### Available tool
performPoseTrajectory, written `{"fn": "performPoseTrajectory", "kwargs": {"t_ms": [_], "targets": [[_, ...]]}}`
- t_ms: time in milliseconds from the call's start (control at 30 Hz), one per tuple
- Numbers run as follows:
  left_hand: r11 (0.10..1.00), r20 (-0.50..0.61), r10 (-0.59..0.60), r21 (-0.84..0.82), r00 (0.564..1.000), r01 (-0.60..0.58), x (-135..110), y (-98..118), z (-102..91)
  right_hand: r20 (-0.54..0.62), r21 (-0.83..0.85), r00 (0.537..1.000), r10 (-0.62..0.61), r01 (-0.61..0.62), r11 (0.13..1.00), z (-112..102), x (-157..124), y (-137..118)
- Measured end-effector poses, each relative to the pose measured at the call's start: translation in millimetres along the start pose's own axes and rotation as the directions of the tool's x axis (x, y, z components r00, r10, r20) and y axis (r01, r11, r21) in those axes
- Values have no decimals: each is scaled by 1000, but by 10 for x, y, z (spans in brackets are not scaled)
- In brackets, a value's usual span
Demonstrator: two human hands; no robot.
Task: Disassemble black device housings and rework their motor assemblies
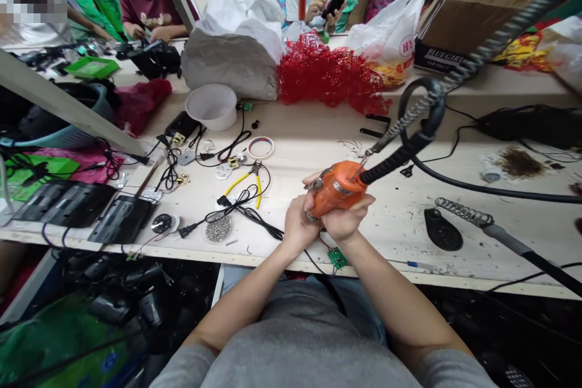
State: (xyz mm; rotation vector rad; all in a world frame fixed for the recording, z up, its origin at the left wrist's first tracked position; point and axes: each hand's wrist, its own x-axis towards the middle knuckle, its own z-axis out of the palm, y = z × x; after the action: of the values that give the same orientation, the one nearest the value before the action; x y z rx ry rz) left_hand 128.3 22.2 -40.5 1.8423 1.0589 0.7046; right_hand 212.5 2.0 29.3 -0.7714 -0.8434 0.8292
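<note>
My right hand (346, 221) is wrapped round an orange electric screwdriver (339, 191), which hangs at a slant from a coil spring (482, 63) and has a thick black cord. My left hand (299, 225) is closed just under and beside the tool's lower end; what its fingers hold is hidden behind the screwdriver. Below my hands, a small green circuit board (337, 257) with thin wires lies by the table's front edge. A black power cord (259, 221) runs from the left towards my left hand. Left of it sits a round dish of small screws (219, 228).
Yellow-handled cutters (257, 182), a tape roll (261, 147) and a white tub (211, 106) stand to the left, with black housings (120, 218) beyond. A soldering iron (504, 236) lies right. Red netting (330, 73) is heaped at the back. Other people sit across.
</note>
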Motion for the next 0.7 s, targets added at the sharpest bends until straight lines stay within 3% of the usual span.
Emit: {"fn": "performPoseTrajectory", "kwargs": {"t_ms": [133,267,433,600,700], "targets": [[999,4,21,34,1000,-21,15,17,-9,78,-75,995,65,-59,995,17,57,-11],[1000,11,-1,-2,1000,1,14,35,-5,113,-48,986,119,-114,992,63,158,34],[993,-65,-44,-111,997,37,5,72,12,184,-87,970,162,-148,985,77,217,114],[998,-7,-64,-20,998,64,9,88,-10,136,-43,982,130,-126,991,47,220,127],[997,-29,-71,-27,997,70,9,94,-20,113,-31,982,150,-147,989,47,232,116]]}}
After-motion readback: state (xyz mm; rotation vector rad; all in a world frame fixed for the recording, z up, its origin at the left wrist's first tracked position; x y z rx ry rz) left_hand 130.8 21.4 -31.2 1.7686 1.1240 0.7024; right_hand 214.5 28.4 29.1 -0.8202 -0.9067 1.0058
